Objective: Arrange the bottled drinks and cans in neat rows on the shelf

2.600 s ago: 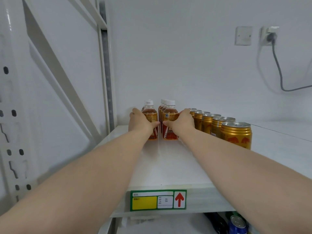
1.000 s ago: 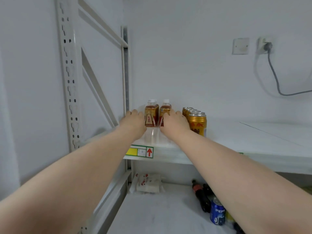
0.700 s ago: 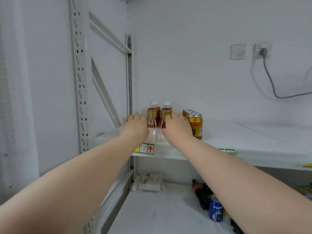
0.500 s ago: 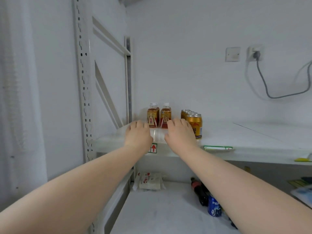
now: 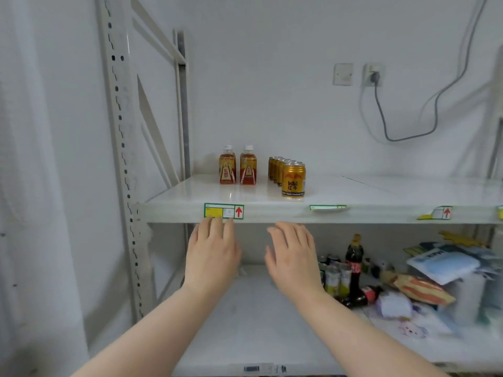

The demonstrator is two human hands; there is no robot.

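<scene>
Hands withdrawn from white upper shelf: left hand and right hand spread, empty, below its edge. Amber plastic bottles and gold metal cans stand there in rows. Likely light, rigid, slick; grip mid-body.

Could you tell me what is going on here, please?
A person is stocking the white upper shelf. The left hand and the right hand are open and empty, below its front edge. Two white-capped amber bottles stand side by side, a row of gold cans beside them. A dark cola bottle stands below.
</scene>
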